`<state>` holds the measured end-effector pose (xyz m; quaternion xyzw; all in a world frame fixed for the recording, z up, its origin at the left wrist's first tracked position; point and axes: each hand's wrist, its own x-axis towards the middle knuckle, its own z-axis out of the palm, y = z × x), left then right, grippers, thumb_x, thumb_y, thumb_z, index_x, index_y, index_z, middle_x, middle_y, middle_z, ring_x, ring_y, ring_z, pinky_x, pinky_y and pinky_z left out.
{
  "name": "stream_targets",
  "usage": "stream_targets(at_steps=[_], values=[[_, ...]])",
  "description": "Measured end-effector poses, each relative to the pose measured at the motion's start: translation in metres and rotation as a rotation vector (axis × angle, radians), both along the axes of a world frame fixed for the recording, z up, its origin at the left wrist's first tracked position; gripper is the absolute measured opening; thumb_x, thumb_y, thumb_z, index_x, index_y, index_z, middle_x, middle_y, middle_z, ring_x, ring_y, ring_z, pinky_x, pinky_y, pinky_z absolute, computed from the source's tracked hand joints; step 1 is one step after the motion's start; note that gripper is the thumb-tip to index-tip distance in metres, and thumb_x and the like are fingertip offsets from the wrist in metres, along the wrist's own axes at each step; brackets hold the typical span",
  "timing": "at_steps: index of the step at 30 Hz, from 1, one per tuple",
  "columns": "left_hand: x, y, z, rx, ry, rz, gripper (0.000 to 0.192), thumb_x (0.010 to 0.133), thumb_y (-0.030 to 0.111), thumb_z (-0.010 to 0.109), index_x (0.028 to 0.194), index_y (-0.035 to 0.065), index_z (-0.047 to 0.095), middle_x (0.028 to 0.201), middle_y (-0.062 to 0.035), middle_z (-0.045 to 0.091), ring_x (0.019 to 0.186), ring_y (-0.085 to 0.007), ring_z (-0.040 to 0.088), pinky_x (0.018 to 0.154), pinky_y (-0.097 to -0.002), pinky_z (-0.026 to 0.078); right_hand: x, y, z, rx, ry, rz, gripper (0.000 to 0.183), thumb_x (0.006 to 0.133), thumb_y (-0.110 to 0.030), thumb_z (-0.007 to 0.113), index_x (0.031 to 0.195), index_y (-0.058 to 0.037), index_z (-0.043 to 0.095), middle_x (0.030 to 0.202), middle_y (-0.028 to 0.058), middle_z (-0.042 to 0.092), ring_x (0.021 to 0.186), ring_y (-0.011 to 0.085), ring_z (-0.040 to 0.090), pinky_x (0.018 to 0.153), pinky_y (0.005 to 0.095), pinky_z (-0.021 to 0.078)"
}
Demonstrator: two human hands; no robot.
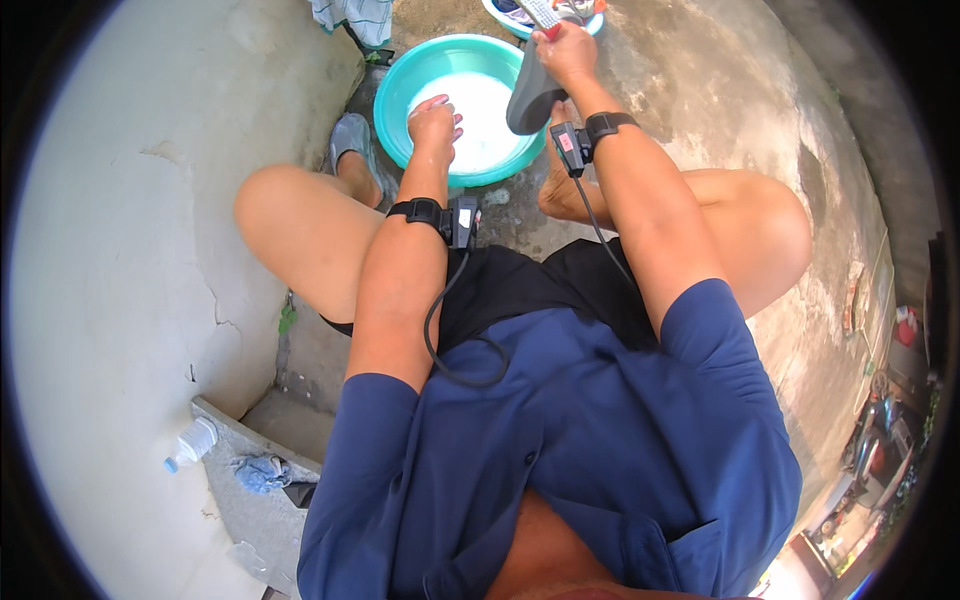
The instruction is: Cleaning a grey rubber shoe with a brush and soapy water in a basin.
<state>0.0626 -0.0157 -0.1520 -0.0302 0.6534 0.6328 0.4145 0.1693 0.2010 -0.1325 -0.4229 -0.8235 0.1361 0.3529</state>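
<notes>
A grey slipper or shoe (pixel 530 94), its rounded end pointing down, overlaps the right rim of a turquoise plastic basin (pixel 389 135). My right hand (pixel 571 54) grips it from above. A pale, speckled piece with a red part (pixel 541 15) rises beside the same fist; it looks like a brush, though my fingers partly hide it. White, sudsy liquid (pixel 484 124) fills the basin. Over its left side hangs my left hand (pixel 435 124), wet, with fingers loosely bent and apart. Nothing shows in it, but the palm is partly hidden.
A second basin (pixel 598 24) with cloth items stands at the top. A pale slipper (pixel 349 135) covers my left foot; my right foot (pixel 559 187) is bare. Checked cloth (pixel 364 19) hangs by the wall. On a ledge lie a plastic bottle (pixel 196 441) and blue plastic film (pixel 261 474).
</notes>
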Motion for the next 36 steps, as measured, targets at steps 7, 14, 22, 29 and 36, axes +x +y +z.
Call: stream_targets(at_steps=[7,14,22,29,36], values=[[-0.015,-0.002,-0.025,0.005,-0.035,0.127,0.032,0.092,0.004,0.059,0.124,0.0065,0.062,0.11,-0.011,0.066,0.092,-0.0256,0.067,0.079,-0.0411,0.055,-0.055,-0.014,0.038,-0.296,-0.064,0.221,0.031,0.088,-0.02,0.069,0.115,-0.005,0.069,0.109,0.026,0.069,0.083,0.0413,0.071,0.078,0.0497,0.0578],[-0.024,-0.007,-0.055,-0.153,-0.088,0.083,0.034,0.092,0.003,0.057,0.126,0.0061,0.061,0.109,-0.0111,0.066,0.083,-0.0226,0.067,0.066,-0.0344,0.053,-0.07,-0.033,-0.073,-0.667,-0.335,-0.03,0.044,0.082,-0.045,0.077,0.105,-0.0072,0.075,0.104,0.0201,0.074,0.099,0.0357,0.071,0.086,0.0441,0.0547],[-0.045,-0.001,-0.12,-0.305,-0.275,0.126,0.028,0.089,0.005,0.065,0.117,0.0046,0.068,0.097,-0.0089,0.068,0.073,-0.017,0.062,0.061,-0.0319,0.048,-0.066,-0.025,-0.183,-0.768,-0.513,0.144,0.03,0.078,-0.028,0.076,0.097,-0.0055,0.075,0.098,0.0196,0.074,0.096,0.0348,0.071,0.087,0.0423,0.0548],[-0.039,0.024,-0.193,-0.407,-0.058,-0.265,0.044,0.091,0.018,0.072,0.132,0.0067,0.061,0.108,-0.0063,0.066,0.091,-0.0175,0.06,0.075,-0.0331,0.048,-0.059,-0.055,-0.205,-0.854,-0.503,0.147,0.023,0.077,-0.011,0.076,0.099,-0.0047,0.076,0.129,0.0196,0.063,0.114,0.0356,0.063,0.099,0.0418,0.0509],[-0.039,0.038,-0.23,-0.338,-0.251,-0.01,0.046,0.088,0.019,0.076,0.126,0.0042,0.054,0.102,-0.0068,0.064,0.084,-0.0156,0.059,0.071,-0.0297,0.049,-0.067,-0.054,-0.225,-0.672,-0.532,0.112,0.036,0.08,-0.018,0.079,0.114,-0.0077,0.072,0.141,0.0169,0.054,0.132,0.0359,0.049,0.106,0.0418,0.0474]])
